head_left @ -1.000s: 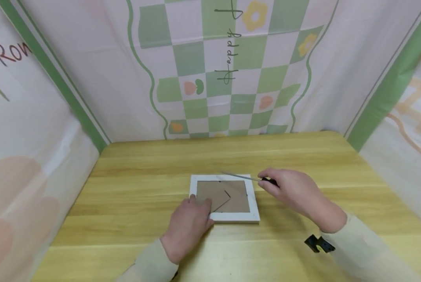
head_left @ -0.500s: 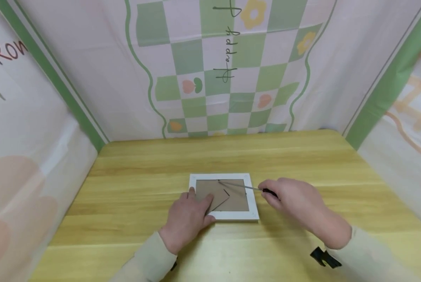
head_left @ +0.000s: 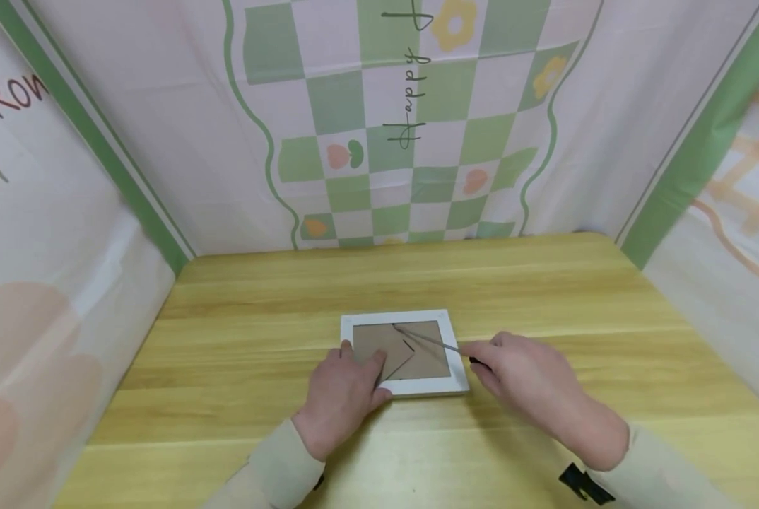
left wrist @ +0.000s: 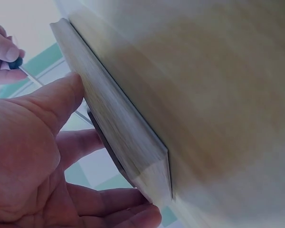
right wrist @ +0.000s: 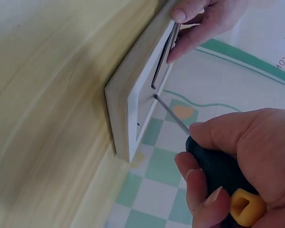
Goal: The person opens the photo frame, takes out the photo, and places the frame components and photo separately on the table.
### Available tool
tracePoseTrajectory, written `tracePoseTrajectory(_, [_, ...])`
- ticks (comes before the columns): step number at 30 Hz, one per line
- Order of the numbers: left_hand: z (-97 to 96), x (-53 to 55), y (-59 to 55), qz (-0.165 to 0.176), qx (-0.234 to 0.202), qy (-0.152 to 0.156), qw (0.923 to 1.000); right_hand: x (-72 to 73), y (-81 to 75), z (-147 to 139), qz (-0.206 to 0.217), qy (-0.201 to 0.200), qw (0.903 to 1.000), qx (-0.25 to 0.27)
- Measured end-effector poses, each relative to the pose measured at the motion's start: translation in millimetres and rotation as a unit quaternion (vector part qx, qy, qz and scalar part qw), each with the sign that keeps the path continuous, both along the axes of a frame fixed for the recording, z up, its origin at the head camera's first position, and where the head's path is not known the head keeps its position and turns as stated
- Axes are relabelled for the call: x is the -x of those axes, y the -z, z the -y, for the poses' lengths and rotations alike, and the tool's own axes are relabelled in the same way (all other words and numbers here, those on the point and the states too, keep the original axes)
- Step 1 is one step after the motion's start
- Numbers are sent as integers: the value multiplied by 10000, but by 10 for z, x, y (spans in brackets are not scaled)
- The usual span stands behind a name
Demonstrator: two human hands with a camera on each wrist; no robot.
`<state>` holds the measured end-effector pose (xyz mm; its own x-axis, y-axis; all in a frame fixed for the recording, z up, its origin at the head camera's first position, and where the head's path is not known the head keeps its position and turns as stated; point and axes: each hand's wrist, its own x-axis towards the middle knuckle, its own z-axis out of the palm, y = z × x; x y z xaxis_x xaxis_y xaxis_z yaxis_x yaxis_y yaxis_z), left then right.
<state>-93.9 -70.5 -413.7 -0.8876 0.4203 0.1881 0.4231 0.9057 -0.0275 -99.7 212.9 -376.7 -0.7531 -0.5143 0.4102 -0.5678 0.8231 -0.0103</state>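
A white picture frame lies back side up on the table, its brown backing board showing. My left hand holds the frame's near left corner, thumb on the front edge and fingers over the board and left edge. My right hand grips a screwdriver with a dark green handle and yellow end. Its thin shaft slants across the board, the tip right at a small dark tab on the far inner edge. A dark line and a short black slot mark the board's middle.
The wood-grain table extends around the frame on all sides. Printed curtains hang behind the table and along both sides. A black strap piece shows by the right sleeve.
The right hand has come lower and toward me, bringing the screwdriver tip down from above the frame's far edge to the small tab. The left hand keeps its place on the frame.
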Motion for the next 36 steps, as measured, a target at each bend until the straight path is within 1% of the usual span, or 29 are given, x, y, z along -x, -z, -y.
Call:
tracePoseTrajectory(3, [1,2,17,-75,-65,48,9999,-14,33,16,-231,-127,9997,22])
tracePoseTrajectory(7, [9,11,30,-6,-76,45,10000,-25,79,46,-473,-212,9986,74])
tracePoseTrajectory(10, [21,22,27,204,-26,-22,9998,-42,106,66,-523,-185,9984,90])
tracePoseTrajectory(15, [46,46,7,694,22,-142,9975,-89,140,99,-292,-5,9996,44])
tracePoseTrajectory(17, [55,60,1,757,135,-144,9969,-105,161,116,-326,8,9995,34])
tracePoseTrajectory(19, [61,74,-2,785,231,-146,9965,-118,187,134,-451,-52,9990,29])
tracePoseTrajectory(22, [66,89,-3,802,246,-141,9964,-149,234,164,-701,-138,9974,-15])
tracePoseTrajectory(27, [57,105,-1,843,142,-176,9962,-213,286,220,-730,-26,9971,-231])
tracePoseTrajectory(33, [49,114,-7,879,134,-254,9957,-235,324,290,-911,38,9951,-375])
tracePoseTrajectory(36, [53,111,-5,833,103,-269,9961,-238,318,319,-812,112,9954,-490])
